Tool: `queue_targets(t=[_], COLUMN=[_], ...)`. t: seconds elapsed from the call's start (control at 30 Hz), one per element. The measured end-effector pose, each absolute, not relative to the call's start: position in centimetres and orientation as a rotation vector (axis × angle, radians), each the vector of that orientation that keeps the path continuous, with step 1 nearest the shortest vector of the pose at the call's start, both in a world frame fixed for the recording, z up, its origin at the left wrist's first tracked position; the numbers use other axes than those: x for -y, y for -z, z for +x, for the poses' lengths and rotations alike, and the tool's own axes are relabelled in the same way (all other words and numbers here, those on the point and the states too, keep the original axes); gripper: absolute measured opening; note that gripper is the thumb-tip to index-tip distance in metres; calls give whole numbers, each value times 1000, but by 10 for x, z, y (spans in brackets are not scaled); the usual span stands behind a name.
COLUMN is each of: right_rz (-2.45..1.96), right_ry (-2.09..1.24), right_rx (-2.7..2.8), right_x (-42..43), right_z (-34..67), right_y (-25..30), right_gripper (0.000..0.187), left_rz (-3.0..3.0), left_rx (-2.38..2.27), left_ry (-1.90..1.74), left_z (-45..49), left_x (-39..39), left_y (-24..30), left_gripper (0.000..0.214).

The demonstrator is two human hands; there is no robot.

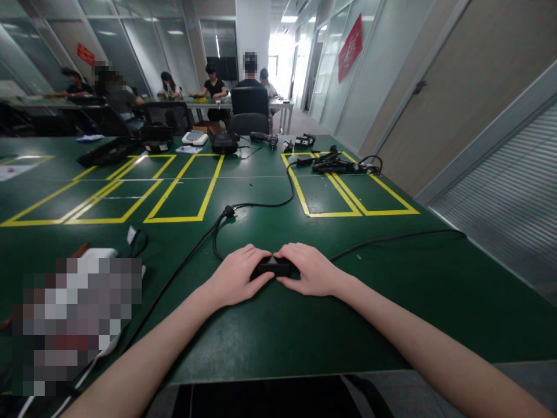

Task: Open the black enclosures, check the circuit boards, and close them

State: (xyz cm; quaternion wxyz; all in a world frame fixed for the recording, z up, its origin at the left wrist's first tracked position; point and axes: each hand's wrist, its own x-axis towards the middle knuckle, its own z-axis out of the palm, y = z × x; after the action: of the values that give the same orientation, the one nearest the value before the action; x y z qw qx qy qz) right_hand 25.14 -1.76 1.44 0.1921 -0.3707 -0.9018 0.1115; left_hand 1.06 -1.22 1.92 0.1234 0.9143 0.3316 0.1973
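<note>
On the green table in front of me lies a black power adapter (278, 267), with a dark cord leaving it on each side. My left hand (241, 274) grips its left end, thumb along the near side and fingers over the far side. From the right, my right hand (308, 270) holds the other end the same way. Both thumbs nearly meet at the adapter's middle, and its two ends are hidden under my palms. A black plug joint (228, 211) in the cord rests on the table beyond my left hand.
Yellow tape rectangles (185, 219) mark the green table (278, 342). At the back are a tangle of black cables (343, 165), a power drill (265, 139) and a black tray (108, 151). A blurred-out item (82, 307) lies at left. Several people sit at a far table.
</note>
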Motion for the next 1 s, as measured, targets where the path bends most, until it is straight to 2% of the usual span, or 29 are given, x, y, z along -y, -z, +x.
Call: queue_targets(t=[0.63,0.87,1.0], right_rz=[-910,-926,-939], right_ry=[-284,-227,-263], right_rx=[2635,2625,2618], right_x=[18,19,19], right_z=[255,255,257], right_y=[-23,-21,-20], right_gripper=[33,30,34], left_rz=[2802,2770,2772], left_rx=[-998,-966,-926], left_ry=[-393,-524,-467], left_z=[10,8,6], left_x=[16,15,13], left_y=[-27,-25,-26], left_gripper=[22,32,29])
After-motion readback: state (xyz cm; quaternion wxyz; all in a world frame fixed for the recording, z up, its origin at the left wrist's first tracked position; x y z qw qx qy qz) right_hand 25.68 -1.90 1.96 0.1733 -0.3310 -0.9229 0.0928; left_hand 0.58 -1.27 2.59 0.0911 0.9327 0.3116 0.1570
